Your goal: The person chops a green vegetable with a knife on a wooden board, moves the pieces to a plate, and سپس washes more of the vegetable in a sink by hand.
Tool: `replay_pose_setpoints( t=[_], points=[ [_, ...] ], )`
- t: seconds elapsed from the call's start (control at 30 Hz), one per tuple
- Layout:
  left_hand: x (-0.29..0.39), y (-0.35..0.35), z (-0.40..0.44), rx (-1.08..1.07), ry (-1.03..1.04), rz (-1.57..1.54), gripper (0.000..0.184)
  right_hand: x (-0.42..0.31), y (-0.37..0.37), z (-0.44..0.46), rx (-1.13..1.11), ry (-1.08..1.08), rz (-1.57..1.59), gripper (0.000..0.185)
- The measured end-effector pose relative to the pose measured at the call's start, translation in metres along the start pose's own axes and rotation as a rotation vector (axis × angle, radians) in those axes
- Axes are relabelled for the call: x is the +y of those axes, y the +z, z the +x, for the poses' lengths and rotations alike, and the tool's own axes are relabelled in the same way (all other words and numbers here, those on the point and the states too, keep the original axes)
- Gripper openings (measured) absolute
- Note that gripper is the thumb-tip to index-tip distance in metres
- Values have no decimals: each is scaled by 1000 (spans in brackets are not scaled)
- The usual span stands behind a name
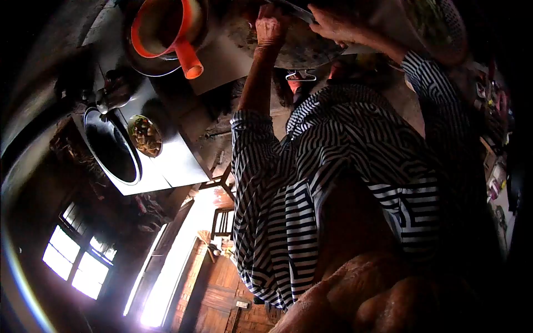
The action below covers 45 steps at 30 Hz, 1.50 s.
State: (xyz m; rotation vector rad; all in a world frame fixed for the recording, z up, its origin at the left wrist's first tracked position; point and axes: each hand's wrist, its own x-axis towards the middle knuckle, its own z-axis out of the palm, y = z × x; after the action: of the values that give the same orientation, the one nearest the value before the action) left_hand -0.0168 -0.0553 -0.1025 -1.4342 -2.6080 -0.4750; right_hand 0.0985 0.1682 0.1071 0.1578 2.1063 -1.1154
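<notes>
At the top of the head view my left hand [272,26] is closed over a dark round chopping board [302,53]; what its fingers hold is hidden, though a small reddish bit shows beside them. Just to its right, my right hand [332,25] is wrapped round the end of a knife [298,9]. The dark blade slants from that hand toward the upper left, partly cut off by the frame's edge. Both forearms reach over the board from striped sleeves.
Left of the board, an orange dipper [189,60] rests in a round pan. A dark wok [111,147] and a bowl of food [145,136] sit on a white counter [172,161]. A colander of greens [436,25] stands at upper right. Behind me are chairs [223,222].
</notes>
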Motion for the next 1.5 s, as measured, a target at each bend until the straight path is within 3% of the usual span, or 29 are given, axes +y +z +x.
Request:
replay_pose_setpoints(
  t=[0.03, 0.07, 0.13, 0.17, 0.23, 0.37, 0.43, 0.47, 0.53, 0.57, 0.6, 0.63, 0.67, 0.7, 0.77, 0.83, 0.87, 0.93, 1.07, 1.13, 1.2, 1.23, 1.27, 1.3, 1.37, 1.4, 1.43, 1.47, 1.5],
  points=[
    [-1, 4, -1, -2, -78, -104, 20, -12, 2, -8, -3, 5, -5, 67],
    [-1, 3, 1, -1, -83, -108, 20, -25, 5, -13, -115, -161, -736, 57],
    [2, -2, 6, 390, 177, -414, 26, -37, 9, -18, -344, -504, -2184, 46],
    [12, -17, 10, 383, 174, -420, 26, -13, 15, -5, -351, -506, -2176, 46],
    [37, -62, 23, 49, -101, -186, 36, 54, 33, 31, 376, -598, -2370, 48],
    [42, -77, 27, 121, -69, -228, 43, 49, 32, 35, 461, -511, -2275, 49],
    [44, -84, 31, 223, 155, -223, 42, 46, 35, 34, 510, -458, -2207, 50],
    [44, -84, 31, 226, 152, -223, 42, 33, 34, 26, 508, -461, -2210, 50],
    [45, -82, 31, 235, 96, -219, 43, 14, 33, 11, 173, -374, -2492, 49],
    [36, -61, 20, 231, 91, -223, 43, 27, 34, 29, 167, -380, -2489, 49],
    [25, -39, 7, 87, 52, -255, 44, 48, 35, 66, 75, -536, -1522, 51],
    [17, -26, 0, -53, 19, -282, 46, 71, 36, 104, 0, -578, -552, 56],
    [18, -31, 6, -54, 26, -276, 46, 81, 34, 121, -65, -538, 412, 62],
    [24, -39, 14, 45, -1, -260, 47, 15, 4, 69, 78, -357, 170, 71],
    [40, -70, 31, 144, -31, -250, 48, -7, -18, 76, 114, -85, 37, 75],
    [53, -108, 46, 116, 51, -260, 47, -10, -41, 56, 28, -87, 45, 74],
    [55, -108, 44, 240, 83, -212, 42, -21, -45, 33, 13, -62, 20, 75],
    [54, -107, 41, 184, 93, -209, 37, -18, -46, 13, -107, -26, 34, 80],
    [50, -97, 36, 41, 5, -272, 24, -1, -29, 4, -55, -29, 93, 83],
    [55, -109, 41, 110, 74, -252, 22, -1, -21, 10, -45, 35, 53, 81],
    [55, -111, 45, 187, 138, -225, 21, 12, -13, 32, -35, -92, -132, 75],
    [50, -100, 43, 232, 134, -252, 21, 26, -10, 48, 7, -285, -401, 72],
    [46, -88, 38, 274, 131, -280, 21, 27, -7, 72, -111, -575, -720, 69],
    [41, -75, 26, 268, 128, -278, 21, 24, 6, 88, 89, -893, -1163, 67],
    [28, -61, 17, -168, -31, -156, 24, 37, -5, 129, 79, -1006, -1146, 65],
    [30, -71, 23, -162, -21, -150, 24, 38, -17, 133, -284, -924, -659, 63],
    [38, -87, 31, -16, 75, -208, 28, 38, -27, 129, -608, -793, -160, 61],
    [42, -96, 40, 129, 171, -263, 32, 42, -31, 111, -25, -19, -87, 61],
    [44, -99, 48, 135, 183, -254, 32, 35, -31, 108, -11, -27, -88, 61]
  ],
)
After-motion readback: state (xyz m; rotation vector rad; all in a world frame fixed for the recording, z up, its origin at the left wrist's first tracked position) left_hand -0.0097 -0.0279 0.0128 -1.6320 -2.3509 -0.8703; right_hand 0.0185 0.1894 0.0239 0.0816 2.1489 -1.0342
